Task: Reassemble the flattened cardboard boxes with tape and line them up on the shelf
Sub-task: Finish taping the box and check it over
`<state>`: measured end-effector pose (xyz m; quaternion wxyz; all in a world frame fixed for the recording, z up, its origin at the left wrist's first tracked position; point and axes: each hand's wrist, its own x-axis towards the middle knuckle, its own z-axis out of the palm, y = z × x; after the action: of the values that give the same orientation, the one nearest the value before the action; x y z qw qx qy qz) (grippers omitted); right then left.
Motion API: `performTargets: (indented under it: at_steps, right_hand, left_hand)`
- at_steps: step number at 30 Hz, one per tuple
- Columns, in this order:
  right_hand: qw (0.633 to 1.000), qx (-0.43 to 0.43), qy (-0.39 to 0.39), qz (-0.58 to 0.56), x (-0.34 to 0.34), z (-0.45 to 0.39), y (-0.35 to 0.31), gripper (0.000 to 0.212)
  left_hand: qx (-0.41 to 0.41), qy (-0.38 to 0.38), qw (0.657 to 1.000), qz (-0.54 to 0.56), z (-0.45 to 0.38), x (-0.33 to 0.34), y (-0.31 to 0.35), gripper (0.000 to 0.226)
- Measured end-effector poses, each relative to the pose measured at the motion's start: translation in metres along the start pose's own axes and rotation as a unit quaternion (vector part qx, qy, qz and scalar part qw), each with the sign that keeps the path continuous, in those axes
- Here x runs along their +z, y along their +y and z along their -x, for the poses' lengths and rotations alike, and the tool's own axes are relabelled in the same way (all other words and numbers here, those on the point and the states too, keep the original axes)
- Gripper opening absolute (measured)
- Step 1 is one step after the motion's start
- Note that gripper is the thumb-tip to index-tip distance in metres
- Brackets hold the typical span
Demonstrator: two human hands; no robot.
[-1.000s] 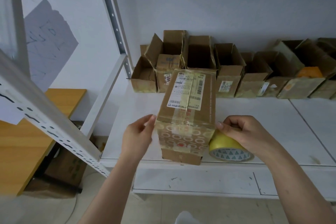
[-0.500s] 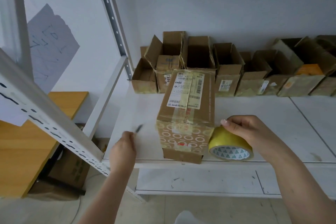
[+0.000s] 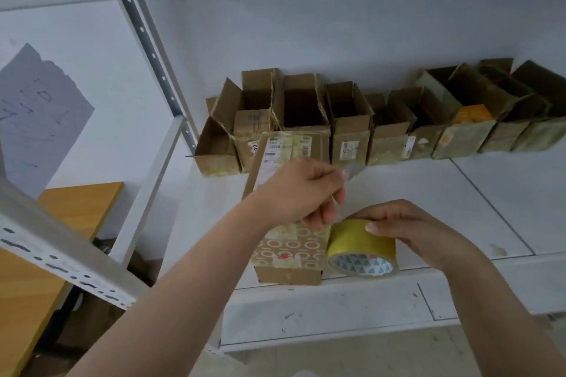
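Head | left hand (image 3: 301, 193) back over box (image 3: 288, 249), grip maybe pinching tape end | right hand (image 3: 407, 228) grips tape roll (image 3: 361, 249)

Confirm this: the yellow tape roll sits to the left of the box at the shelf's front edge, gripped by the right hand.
Not quite. The head view shows the yellow tape roll to the right of the box, not the left. The right hand does grip it at the shelf's front edge.

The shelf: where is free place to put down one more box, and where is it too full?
Free: the white shelf surface right of the tape roll, in front of the row of open boxes. A smaller bare patch lies left of the taped box. Crowded: the back edge, and the front middle where both hands work.
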<state>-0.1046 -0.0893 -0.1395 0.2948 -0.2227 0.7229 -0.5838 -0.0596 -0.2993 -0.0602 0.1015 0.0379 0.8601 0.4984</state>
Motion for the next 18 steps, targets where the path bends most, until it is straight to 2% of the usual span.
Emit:
performTargets:
  at_steps: [7,10,13,18]
  right_hand:
    - [1.000,0.015,0.007,-0.026,0.000,0.004,0.009,0.039]
    - [0.996,0.062,0.025,0.061,0.007,-0.004,0.017,0.027]
    - [0.991,0.093,0.044,0.088,0.019,-0.010,0.025,0.020]
    - [0.995,0.046,0.084,0.039,0.003,0.010,0.018,0.021]
  left_hand:
    - [0.044,0.057,0.997,-0.041,-0.005,0.007,-0.018,0.044]
    - [0.064,0.059,0.994,-0.063,-0.004,0.009,-0.020,0.042]
    - [0.073,0.051,0.994,-0.065,-0.003,0.007,-0.021,0.040]
    - [0.052,-0.007,0.990,-0.127,0.000,0.001,-0.015,0.039]
